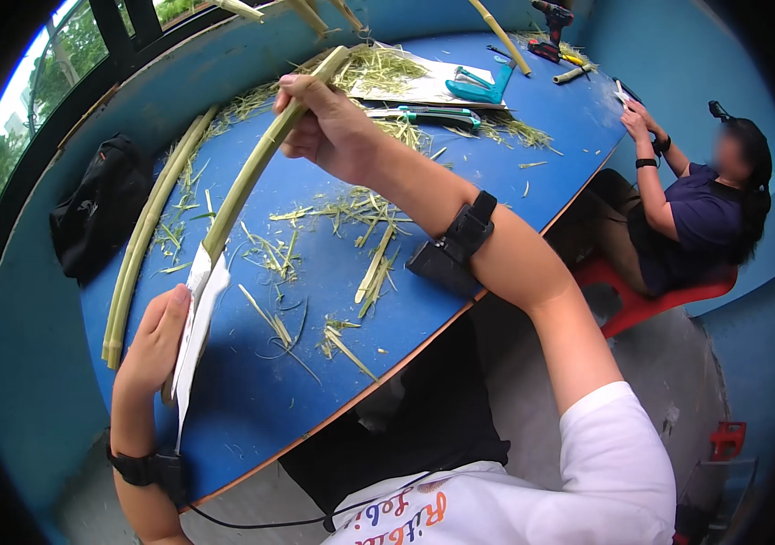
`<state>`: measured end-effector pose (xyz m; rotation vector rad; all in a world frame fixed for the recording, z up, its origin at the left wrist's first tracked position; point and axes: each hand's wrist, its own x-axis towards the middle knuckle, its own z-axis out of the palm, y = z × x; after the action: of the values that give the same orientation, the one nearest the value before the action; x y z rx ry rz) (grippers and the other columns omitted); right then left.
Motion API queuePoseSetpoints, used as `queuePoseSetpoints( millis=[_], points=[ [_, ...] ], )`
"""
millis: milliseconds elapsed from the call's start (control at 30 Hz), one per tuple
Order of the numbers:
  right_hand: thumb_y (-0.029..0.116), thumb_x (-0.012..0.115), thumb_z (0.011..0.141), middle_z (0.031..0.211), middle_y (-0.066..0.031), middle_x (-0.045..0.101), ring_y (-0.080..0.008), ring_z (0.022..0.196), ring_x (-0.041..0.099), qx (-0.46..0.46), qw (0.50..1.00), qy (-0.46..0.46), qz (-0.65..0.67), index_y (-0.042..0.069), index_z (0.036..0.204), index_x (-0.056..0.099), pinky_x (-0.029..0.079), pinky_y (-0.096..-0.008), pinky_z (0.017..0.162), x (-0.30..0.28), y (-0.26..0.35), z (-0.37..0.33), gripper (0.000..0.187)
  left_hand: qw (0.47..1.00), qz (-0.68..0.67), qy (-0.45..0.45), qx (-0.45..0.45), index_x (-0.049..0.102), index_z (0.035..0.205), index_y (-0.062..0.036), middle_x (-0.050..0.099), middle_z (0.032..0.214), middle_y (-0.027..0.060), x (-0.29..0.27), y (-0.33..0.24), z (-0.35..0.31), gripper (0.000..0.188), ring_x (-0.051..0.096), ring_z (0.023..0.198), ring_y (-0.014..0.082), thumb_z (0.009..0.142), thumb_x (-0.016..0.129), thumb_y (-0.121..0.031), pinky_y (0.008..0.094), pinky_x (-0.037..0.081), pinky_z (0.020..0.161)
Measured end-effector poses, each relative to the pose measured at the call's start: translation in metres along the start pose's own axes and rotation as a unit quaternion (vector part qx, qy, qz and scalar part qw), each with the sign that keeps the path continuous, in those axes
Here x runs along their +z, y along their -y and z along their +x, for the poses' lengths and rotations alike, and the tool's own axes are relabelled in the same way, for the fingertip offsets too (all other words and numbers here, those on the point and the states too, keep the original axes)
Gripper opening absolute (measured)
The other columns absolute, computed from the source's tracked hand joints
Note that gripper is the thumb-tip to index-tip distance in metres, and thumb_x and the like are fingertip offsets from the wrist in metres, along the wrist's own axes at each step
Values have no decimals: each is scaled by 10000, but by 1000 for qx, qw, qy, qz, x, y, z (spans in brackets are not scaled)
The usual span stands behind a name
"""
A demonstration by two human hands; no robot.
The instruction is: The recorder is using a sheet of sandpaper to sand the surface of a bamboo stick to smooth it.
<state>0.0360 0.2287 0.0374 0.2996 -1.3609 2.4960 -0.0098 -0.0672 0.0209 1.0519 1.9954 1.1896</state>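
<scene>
a split green bamboo strip [253, 177] slants above the left part of the blue worktop [260, 409], its far end toward the middle of the far side and its near end low at the left. the right hand [322, 127] has its grip closed around the strip near the far end, fingers curled and thumb lying along it. the left hand [158, 338] has its grip closed on a white wrap [201, 291] around the near part of the strip, thumb pressed flat against it; how tightly it pinches, i cannot tell.

bamboo shavings [374, 268] lie scattered on the worktop under and to the right of the strip. to the left, two long bamboo poles [145, 227] lie side by side along the edge, with a black bag [101, 204] just beyond them. farther off, a utility knife [442, 116] rests near a white sheet [392, 84], and a teal tool [487, 89] lies partly over that sheet. a red and black drill [551, 29] stands at the far right. at the right, another person [703, 204] sits on a red chair [625, 300].
</scene>
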Motion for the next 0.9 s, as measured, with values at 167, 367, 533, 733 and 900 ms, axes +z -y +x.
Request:
queuePoseSetpoints(
  millis=[167, 367, 533, 733, 900],
  points=[
    [281, 561, 854, 495, 43, 313, -74, 437, 266, -14, 999, -10, -46, 73, 720, 554, 276, -240, 446, -5, -1, 3, 248, 999, 21, -30, 7, 481, 805, -42, 420, 641, -21, 7, -15, 2, 421, 354, 556, 38, 976, 315, -389, 195, 315, 501],
    [201, 538, 825, 472, 41, 322, -75, 383, 229, -75, 982, -168, -47, 65, 668, 512, 200, -246, 382, -30, 13, 7, 209, 980, 169, -102, 2, 519, 872, 26, 510, 695, 33, 14, -31, 3, 422, 445, 642, 72, 987, 323, -330, 241, 392, 621],
    [222, 535, 835, 469, 54, 275, -72, 396, 224, -49, 982, -178, -43, 73, 680, 510, 215, -249, 400, -33, 9, 8, 216, 973, 211, -93, 13, 533, 892, 36, 531, 697, 35, 12, -29, 3, 419, 454, 635, 66, 986, 331, -319, 237, 398, 613],
    [289, 550, 851, 501, 29, 334, -78, 428, 309, -15, 996, -88, -9, 84, 713, 517, 307, -255, 447, -21, -4, 6, 249, 998, 45, -36, -12, 541, 864, 5, 490, 686, -29, 1, -8, 2, 404, 394, 629, 26, 994, 315, -304, 201, 366, 585],
    [327, 545, 871, 537, 36, 364, -78, 482, 329, 24, 999, 34, -31, 103, 742, 548, 358, -258, 518, -8, -9, 1, 259, 1000, 5, -10, 1, 542, 869, -5, 474, 679, -34, -4, -4, 1, 408, 379, 634, 19, 995, 309, -316, 197, 361, 581]
  ],
)
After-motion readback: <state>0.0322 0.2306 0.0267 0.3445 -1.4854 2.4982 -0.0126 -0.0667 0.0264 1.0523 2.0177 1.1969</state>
